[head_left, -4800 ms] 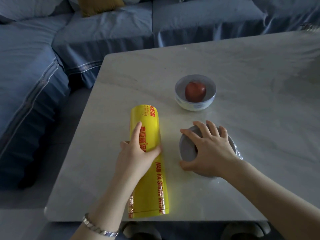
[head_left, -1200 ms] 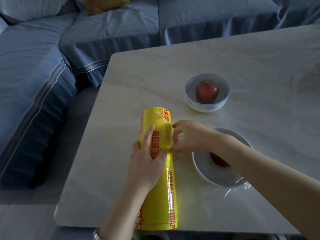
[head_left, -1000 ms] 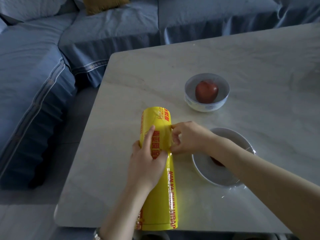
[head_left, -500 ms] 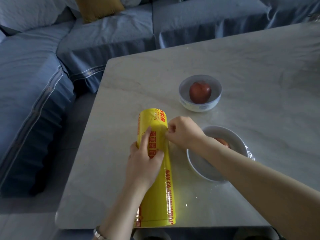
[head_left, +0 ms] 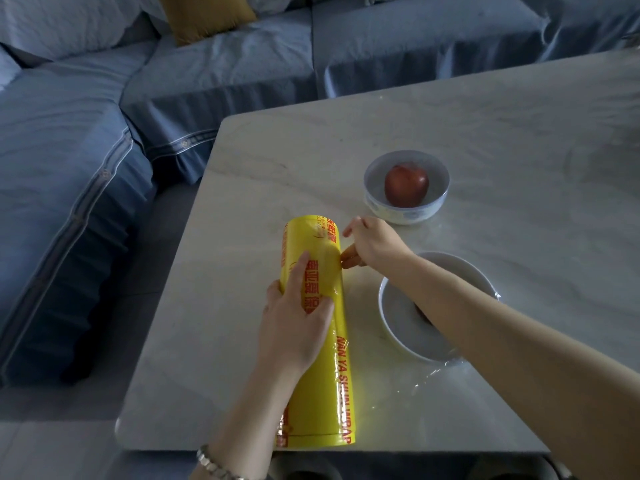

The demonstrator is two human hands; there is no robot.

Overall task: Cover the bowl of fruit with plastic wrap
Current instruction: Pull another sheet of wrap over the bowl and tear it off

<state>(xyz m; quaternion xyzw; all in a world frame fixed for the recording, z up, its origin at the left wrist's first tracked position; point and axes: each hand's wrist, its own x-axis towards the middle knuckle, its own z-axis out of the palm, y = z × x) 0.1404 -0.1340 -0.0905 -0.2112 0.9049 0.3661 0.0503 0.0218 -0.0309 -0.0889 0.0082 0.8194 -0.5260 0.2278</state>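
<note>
A long yellow roll of plastic wrap (head_left: 320, 393) with red lettering lies on the marble table (head_left: 502, 140), pointing away from me. My left hand (head_left: 296, 320) lies flat on top of it, pressing it down. My right hand (head_left: 369, 242) is at the roll's right side, near its far end, fingertips pinched against the film edge. Under my right forearm stands a white bowl (head_left: 408, 337) with clear wrap crinkled around its base; its fruit is mostly hidden. Farther back a white bowl (head_left: 405, 211) holds a red apple (head_left: 406, 184).
A blue sofa (head_left: 86, 150) wraps around the table's left and far sides, with a mustard cushion (head_left: 204, 15) at the back. The table's near edge runs just below the roll's end. Bare marble stretches to the right.
My right hand left the near bowl, crossed to the roll and has slid along its right side toward the far end. The left hand stays on the roll.
</note>
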